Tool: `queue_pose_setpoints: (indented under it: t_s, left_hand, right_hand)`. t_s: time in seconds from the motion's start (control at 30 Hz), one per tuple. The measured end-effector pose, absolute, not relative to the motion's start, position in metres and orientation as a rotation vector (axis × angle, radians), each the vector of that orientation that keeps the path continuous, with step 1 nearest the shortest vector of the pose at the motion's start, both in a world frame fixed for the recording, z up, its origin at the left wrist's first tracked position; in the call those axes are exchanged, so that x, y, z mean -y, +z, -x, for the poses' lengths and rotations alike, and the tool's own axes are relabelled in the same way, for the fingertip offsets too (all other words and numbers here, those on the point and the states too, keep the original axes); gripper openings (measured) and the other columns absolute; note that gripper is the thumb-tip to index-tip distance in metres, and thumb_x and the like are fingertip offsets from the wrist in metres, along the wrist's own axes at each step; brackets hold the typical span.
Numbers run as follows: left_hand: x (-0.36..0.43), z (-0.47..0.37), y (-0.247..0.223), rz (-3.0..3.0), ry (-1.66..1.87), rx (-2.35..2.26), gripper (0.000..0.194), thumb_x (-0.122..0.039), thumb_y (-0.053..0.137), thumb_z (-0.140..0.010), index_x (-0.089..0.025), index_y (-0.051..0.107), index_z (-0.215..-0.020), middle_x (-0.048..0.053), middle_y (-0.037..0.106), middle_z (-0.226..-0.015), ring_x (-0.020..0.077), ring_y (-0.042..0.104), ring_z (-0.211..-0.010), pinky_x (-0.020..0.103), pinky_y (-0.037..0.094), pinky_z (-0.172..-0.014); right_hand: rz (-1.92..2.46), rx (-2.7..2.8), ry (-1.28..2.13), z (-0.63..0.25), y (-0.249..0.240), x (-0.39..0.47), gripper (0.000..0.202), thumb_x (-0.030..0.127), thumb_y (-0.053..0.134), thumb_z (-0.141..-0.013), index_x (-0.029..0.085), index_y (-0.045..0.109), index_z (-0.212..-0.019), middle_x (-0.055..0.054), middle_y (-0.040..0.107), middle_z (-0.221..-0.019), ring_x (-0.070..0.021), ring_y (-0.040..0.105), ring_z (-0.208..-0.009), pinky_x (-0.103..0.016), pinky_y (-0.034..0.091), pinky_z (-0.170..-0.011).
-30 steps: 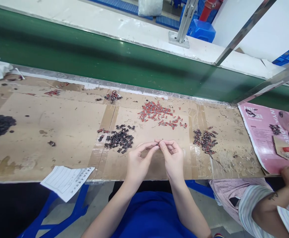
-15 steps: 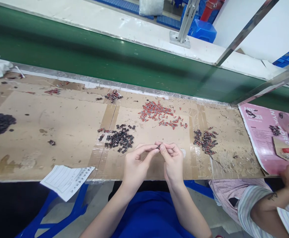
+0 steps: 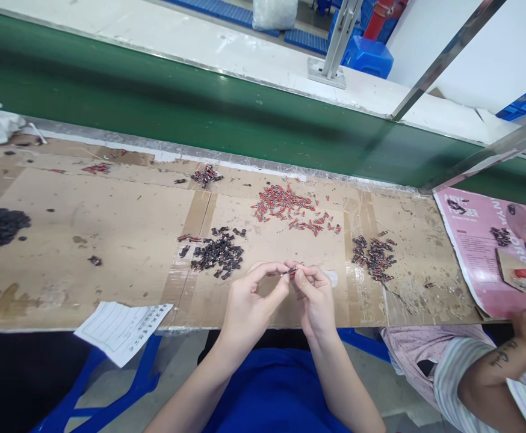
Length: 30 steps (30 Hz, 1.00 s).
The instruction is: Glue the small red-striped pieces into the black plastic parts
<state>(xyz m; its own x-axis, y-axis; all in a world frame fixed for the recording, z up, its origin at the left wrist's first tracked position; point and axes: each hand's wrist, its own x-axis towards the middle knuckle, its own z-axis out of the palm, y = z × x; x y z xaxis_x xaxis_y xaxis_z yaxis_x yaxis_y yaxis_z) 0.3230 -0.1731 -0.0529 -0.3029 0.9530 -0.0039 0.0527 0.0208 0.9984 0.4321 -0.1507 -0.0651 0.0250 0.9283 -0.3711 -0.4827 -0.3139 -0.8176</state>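
Left hand (image 3: 253, 296) and right hand (image 3: 318, 296) both pinching small slim red-and-black piece (image 3: 292, 272), material unclear, over brown cardboard-covered tabletop (image 3: 123, 225). From hands: heap of slim red parts (image 3: 281, 201) 12 o'clock, blocky black heap (image 3: 218, 255) 9, red-black heap (image 3: 378, 261) 3. Step, seemingly: two-handed fingertip work. Next move calls for steady grip.

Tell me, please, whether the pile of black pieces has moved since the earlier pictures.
No: judged against the brown tape, the pile of black pieces lies where it did.
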Motion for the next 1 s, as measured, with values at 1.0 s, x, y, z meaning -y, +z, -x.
queue_pose_setpoints:
  t_s: [1.0]
  left_hand:
    - [0.156,-0.166,-0.124,-1.503,1.149,-2.390,0.027,-0.044,0.051,-0.085,-0.023,0.068,-0.085,0.008,0.072,-0.087,0.0287,0.062,-0.091,0.049,0.043,-0.093]
  right_hand:
    - [1.394,2.236,0.709,-0.532,-0.092,0.126,0.055,0.051,0.072,-0.078,0.027,0.062,-0.126,-0.012,0.063,-0.122,-0.0311,0.057,-0.118,-0.051,0.047,-0.101]
